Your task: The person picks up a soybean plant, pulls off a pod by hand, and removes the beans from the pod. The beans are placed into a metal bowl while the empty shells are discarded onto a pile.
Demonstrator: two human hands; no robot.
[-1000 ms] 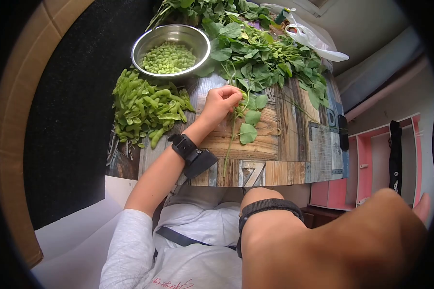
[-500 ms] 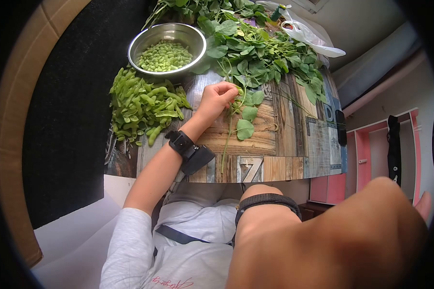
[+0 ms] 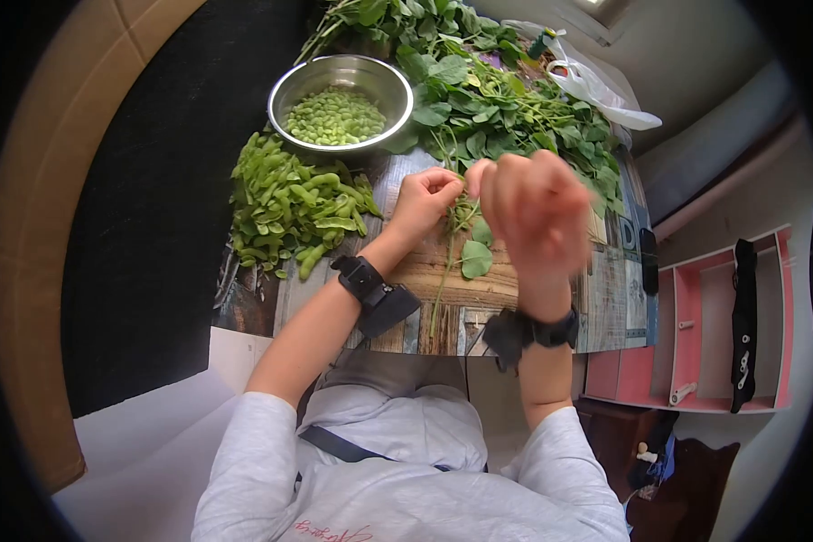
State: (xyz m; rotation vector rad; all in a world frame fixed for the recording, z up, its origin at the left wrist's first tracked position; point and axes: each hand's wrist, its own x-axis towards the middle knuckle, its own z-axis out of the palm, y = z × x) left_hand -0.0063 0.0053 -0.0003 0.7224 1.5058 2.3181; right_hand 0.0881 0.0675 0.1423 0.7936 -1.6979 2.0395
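My left hand (image 3: 425,204) pinches a green plant stem (image 3: 444,280) with leaves over the wooden-patterned table (image 3: 601,298). Close beside it on the right, my right hand (image 3: 535,212) is raised above the leaves with its fingers curled, blurred by motion; whether anything is in them I cannot make out. One round leaf (image 3: 476,259) hangs below the hands. To the left lies a heap of green pods (image 3: 289,203). Behind the pods stands a steel bowl (image 3: 406,101) holding shelled green beans (image 3: 334,117).
Leafy green plants (image 3: 506,113) cover the back of the table. A white plastic bag (image 3: 596,90) sits at the back right. A dark phone-like object (image 3: 648,257) lies at the right edge. A pink shelf (image 3: 686,325) stands beyond the table on the right.
My right hand has come up from the lower right foreground to beside my left hand. My left hand still pinches the stem. The whole view has shifted slightly.
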